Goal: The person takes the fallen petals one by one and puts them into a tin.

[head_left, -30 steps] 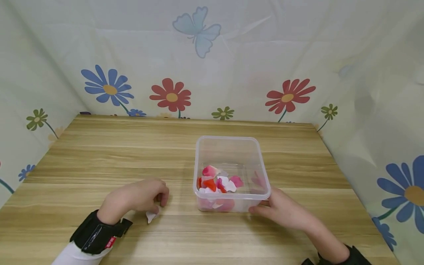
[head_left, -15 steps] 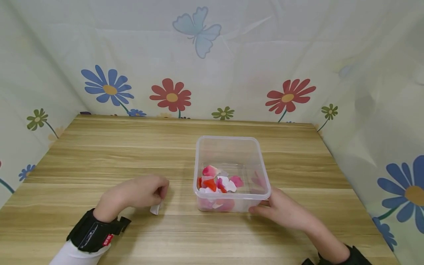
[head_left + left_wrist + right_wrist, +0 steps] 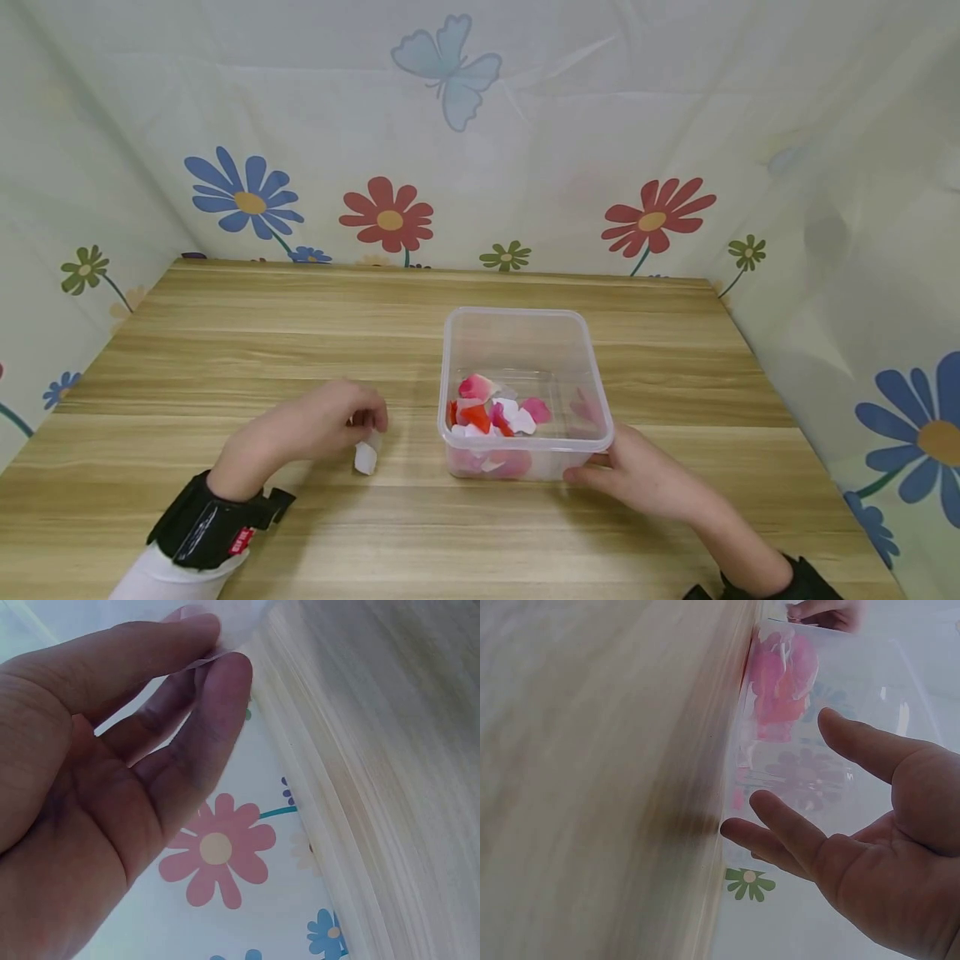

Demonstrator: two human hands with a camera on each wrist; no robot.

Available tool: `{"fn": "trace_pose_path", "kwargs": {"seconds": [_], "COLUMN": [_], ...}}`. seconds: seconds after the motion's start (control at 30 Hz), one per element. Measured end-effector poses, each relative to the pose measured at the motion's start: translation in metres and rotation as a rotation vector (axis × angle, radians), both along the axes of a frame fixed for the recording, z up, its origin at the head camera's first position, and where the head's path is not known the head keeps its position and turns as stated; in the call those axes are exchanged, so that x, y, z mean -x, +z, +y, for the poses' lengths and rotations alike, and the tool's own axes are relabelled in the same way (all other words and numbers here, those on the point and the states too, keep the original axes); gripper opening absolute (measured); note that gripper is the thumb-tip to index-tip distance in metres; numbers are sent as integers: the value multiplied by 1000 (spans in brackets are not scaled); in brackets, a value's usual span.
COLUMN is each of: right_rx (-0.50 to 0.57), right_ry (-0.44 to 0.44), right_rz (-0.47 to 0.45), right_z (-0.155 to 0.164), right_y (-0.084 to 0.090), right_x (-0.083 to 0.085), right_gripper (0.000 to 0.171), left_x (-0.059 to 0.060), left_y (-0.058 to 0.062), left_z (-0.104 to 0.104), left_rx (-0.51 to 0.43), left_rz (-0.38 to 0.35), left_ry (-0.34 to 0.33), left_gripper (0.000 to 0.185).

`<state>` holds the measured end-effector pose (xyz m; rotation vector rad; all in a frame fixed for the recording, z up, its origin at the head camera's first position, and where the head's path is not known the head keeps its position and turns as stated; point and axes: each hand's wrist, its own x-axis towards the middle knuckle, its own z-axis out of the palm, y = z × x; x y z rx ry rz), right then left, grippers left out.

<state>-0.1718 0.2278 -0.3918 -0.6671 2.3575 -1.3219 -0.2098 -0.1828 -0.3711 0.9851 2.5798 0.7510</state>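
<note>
In the head view my left hand pinches a white petal just above the table, left of the box. The left wrist view has the thumb and fingertips meeting on the thin, pale petal. A clear plastic box stands upright without a lid. Inside it lie several pink, red and white petals, mostly toward its left side. My right hand rests at the box's near right corner. In the right wrist view that hand has its thumb and fingers extended and spread beside the box wall.
The wood-grain table is enclosed at the back and sides by a white curtain printed with flowers and a butterfly. Black straps wrap both wrists.
My left hand has risen slightly away from the front of the table with the white petal, which has shifted toward the box. My right hand and the box stay in place.
</note>
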Motion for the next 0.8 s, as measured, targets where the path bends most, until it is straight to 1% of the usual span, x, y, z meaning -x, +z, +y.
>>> {"fn": "trace_pose_path", "kwargs": {"seconds": [0.23,0.47,0.53,0.67,0.8], "right_rx": [-7,-1,-2,-3,-7], "right_ry": [4,5,4,7,7], "right_rz": [17,14,14,19,27], "right_z": [0,1,0,1,1], "right_y": [0,0,0,0,0], "right_x": [1,1,0,0,0], "right_gripper": [84,86,87,88,86], "left_x": [1,2,3,3,4], "left_y": [3,6,6,8,10], "left_z": [2,6,7,10,13], "left_rx": [-31,-95,-119,-172,-258], "left_rz": [107,141,162,237,313], "left_ry": [39,79,86,109,125], "left_gripper": [20,20,20,20,20]}}
